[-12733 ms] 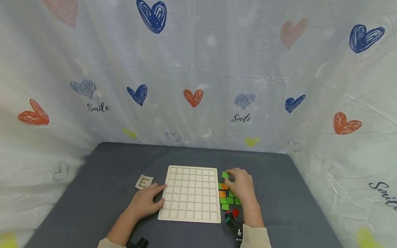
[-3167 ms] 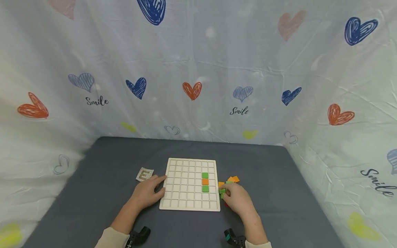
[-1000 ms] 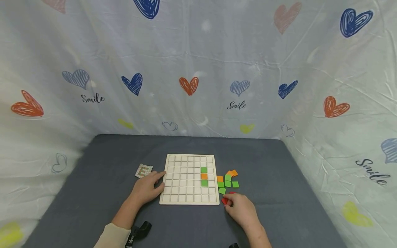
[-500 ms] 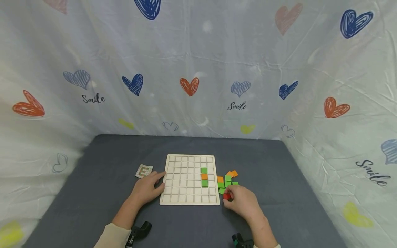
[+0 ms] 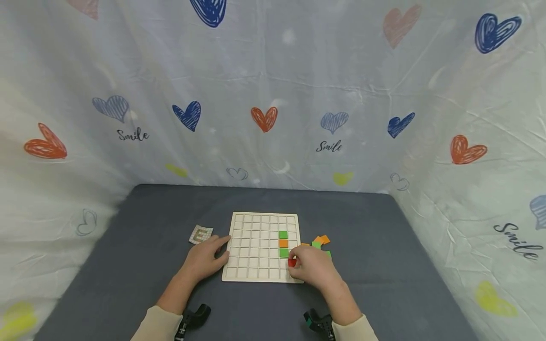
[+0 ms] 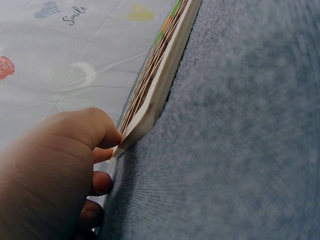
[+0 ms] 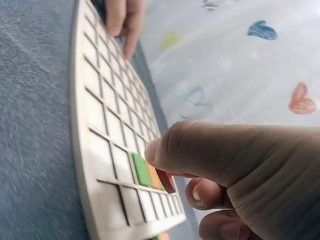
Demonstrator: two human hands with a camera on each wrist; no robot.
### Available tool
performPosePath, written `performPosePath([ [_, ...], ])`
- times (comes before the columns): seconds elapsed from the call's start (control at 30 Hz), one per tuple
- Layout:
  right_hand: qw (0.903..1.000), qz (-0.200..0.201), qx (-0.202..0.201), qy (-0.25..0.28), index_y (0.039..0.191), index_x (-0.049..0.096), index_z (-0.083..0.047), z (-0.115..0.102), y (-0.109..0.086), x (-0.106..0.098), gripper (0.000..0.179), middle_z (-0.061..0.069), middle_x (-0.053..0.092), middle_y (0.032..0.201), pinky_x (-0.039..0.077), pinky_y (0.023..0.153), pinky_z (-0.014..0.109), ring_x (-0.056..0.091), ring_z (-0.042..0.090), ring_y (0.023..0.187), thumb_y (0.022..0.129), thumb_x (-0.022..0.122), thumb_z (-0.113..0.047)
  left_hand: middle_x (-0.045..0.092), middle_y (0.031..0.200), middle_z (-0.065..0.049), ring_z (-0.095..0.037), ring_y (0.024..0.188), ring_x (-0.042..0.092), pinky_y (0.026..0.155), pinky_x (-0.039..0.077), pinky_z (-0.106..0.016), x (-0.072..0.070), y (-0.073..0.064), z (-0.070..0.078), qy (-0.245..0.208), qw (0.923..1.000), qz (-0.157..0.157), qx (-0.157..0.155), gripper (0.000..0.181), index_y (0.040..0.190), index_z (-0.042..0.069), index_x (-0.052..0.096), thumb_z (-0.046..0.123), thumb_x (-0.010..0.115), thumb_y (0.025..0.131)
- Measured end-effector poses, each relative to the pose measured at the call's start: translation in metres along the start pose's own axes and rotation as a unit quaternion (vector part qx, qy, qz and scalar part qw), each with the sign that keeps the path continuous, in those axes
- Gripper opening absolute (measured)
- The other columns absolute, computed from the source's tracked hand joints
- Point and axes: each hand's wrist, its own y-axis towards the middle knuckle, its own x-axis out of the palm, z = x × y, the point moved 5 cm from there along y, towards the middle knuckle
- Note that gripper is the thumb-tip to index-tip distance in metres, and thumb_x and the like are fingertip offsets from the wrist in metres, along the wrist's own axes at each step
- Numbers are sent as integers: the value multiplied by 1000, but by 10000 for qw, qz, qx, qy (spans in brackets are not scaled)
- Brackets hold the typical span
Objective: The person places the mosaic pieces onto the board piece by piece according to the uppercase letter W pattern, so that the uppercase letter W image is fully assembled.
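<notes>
So the black wrist mounts point(image 5: 197, 316) are sitting at the bottom of the frame, and right above them, lower right of centre, the right hand point(image 5: 315, 267) is pinching a red tile point(image 5: 292, 263) between thumb and finger, nipped in tight on it. That tile is tilting over the lower right part of the pale gridded board point(image 5: 251, 259); I honestly can't tell if it's touching the wood. The left hand point(image 5: 204, 262), lower left of centre, is resting its spread thumb and index finger against the board's left edge, not really gripping anything. My worry: the red tile is looking thin and it's being held slanted, so a slip could drop it across a groove, or a knuckle could be nudging the green-orange-green column of tiles point(image 5: 283, 243) just above it. If the left fingers ease off, the board could be skating on the cloth. The loose tiles point(image 5: 316, 245) right of the board are partly hiding behind the right hand, so a sleeve or wrist could be scattering them. Farther left a little patterned card point(image 5: 200, 234) is lying, and the heart-print curtain point(image 5: 294, 85) is filling the top.
</notes>
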Motion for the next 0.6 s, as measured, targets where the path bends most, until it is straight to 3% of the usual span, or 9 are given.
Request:
performPosePath([
  [0.13, 9996, -267, -32, -105, 87, 76, -15, -3, 9, 14, 7, -11, 49, 63, 36, 48, 26, 41, 6, 52, 82, 78, -20, 40, 77, 8, -8, 56, 31, 54, 31, -30, 3, 1, -2, 63, 10000, -25, 25, 44, 139, 14, 67, 26, 69, 96],
  [0.3, 9993, -305, -127, -150, 89, 79, -16, -4, 13, 26, 10, -11, 57, 68, 42, 52, 27, 48, 5, 57, 82, 81, -22, 40, 77, 8, -8, 56, 32, 53, 31, -30, 4, 2, -2, 76, 10000, -22, 20, 44, 138, 14, 67, 25, 69, 96],
  [0.47, 9994, -173, -242, -200, 93, 85, -17, -4, 13, 27, 12, -9, 72, 81, 45, 56, 25, 59, 5, 66, 83, 85, -24, 40, 77, 8, -8, 56, 31, 53, 31, -29, 3, 2, -2, 83, 10000, -20, 4, 44, 138, 13, 67, 24, 70, 96],
  [0.6, 9990, 9, -342, -278, 89, 86, -18, -4, 13, 27, 8, -10, 71, 78, 41, 52, 24, 54, 2, 60, 84, 86, -25, 40, 77, 8, -7, 56, 31, 54, 31, -30, 2, 1, -1, 67, 10000, 20, 13, 43, 137, 13, 67, 24, 70, 96],
])
